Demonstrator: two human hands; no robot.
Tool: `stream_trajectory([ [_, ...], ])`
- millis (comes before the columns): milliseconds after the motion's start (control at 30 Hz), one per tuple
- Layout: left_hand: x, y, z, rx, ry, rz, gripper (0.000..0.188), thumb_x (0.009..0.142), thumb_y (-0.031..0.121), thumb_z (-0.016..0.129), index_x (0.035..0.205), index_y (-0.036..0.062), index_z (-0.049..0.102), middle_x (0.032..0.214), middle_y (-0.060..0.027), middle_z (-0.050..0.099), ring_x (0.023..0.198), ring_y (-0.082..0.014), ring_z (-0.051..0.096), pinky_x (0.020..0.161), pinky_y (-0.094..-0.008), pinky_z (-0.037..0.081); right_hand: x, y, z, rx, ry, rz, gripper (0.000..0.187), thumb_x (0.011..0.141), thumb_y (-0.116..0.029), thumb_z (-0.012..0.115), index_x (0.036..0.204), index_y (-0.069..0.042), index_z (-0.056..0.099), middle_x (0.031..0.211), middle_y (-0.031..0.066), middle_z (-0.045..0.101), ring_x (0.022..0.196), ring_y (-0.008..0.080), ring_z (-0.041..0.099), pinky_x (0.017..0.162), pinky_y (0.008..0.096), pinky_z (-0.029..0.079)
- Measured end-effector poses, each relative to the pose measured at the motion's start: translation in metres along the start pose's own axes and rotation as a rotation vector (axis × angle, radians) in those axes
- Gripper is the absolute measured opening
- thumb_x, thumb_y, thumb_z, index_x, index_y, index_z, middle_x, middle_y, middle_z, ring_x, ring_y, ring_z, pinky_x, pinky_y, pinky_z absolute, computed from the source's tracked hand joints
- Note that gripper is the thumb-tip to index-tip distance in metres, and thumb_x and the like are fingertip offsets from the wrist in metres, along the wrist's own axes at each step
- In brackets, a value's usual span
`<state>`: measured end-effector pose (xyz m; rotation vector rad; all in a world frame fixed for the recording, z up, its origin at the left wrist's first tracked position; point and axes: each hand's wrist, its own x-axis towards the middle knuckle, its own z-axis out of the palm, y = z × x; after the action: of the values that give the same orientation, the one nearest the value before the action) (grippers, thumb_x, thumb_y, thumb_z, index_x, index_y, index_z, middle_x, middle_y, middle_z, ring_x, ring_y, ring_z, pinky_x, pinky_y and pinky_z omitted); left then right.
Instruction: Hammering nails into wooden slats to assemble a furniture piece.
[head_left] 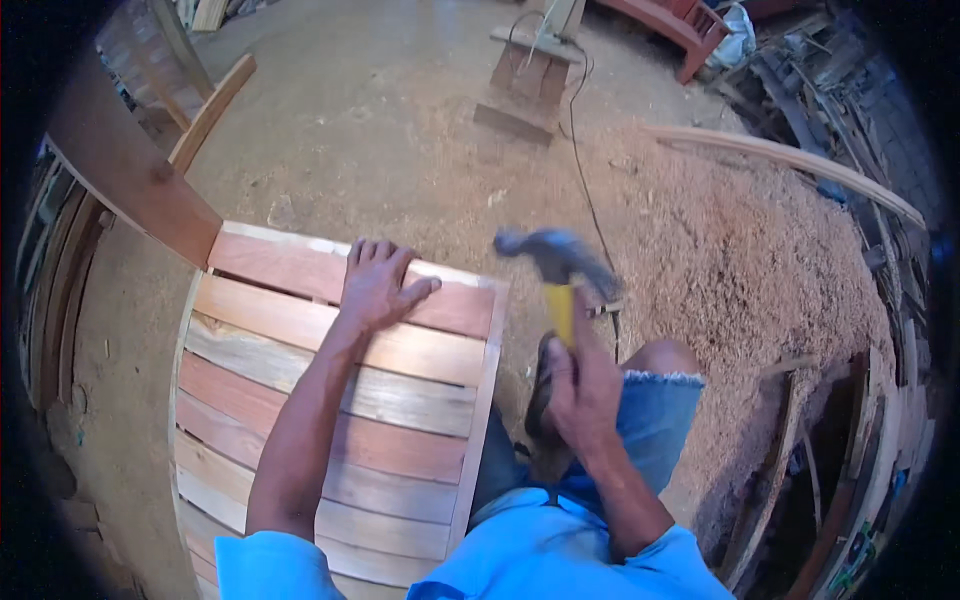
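In my right hand (585,385) is a claw hammer (556,262) with a yellow handle, its head blurred and raised in the air to the right of a slatted wooden panel (415,405). My fingers wrap round the handle. My left hand (380,285) lies on the panel's far end, fingers apart and reaching over the far edge, thumb pointing right. The panel has several pale and reddish slats with narrow gaps, held between side rails. A wide brown board (130,165) meets its far left corner.
Wood shavings (740,260) cover the floor on the right. A dark cord (583,170) runs from a wooden stand (530,75) toward my knee. Scrap wood (870,430) is piled along the right side. A reddish wooden piece of furniture (670,25) stands at the back.
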<state>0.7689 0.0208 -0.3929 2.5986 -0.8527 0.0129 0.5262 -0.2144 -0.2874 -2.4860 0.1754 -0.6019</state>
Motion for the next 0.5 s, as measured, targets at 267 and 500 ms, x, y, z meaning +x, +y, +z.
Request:
stream_trajectory([
  [267,-0.007,0.007,0.002,0.015,0.044,0.018,0.064,0.096,0.068,0.072,0.127,0.0116,0.076,0.124,-0.0180,0.068,0.132,-0.0407,0.058,0.128,-0.0617,0.029,-0.027,0.011,0.023,-0.135,-0.212,0.112,0.063,0.105,-0.007,0.067,0.166,-0.013,0.054,0.096,0.0227,0.068,0.078,0.0439,0.069,0.070,0.0527,0.056],
  [500,0.002,0.009,0.004,0.014,-0.006,-0.026,0.068,0.095,0.072,0.070,0.128,0.0134,0.076,0.136,-0.0202,0.067,0.142,-0.0433,0.053,0.132,-0.0631,0.023,-0.029,0.025,0.023,-0.150,-0.149,0.013,0.067,0.110,-0.011,0.062,0.173,-0.013,0.042,0.097,0.0248,0.070,0.081,0.0444,0.070,0.071,0.0534,0.055],
])
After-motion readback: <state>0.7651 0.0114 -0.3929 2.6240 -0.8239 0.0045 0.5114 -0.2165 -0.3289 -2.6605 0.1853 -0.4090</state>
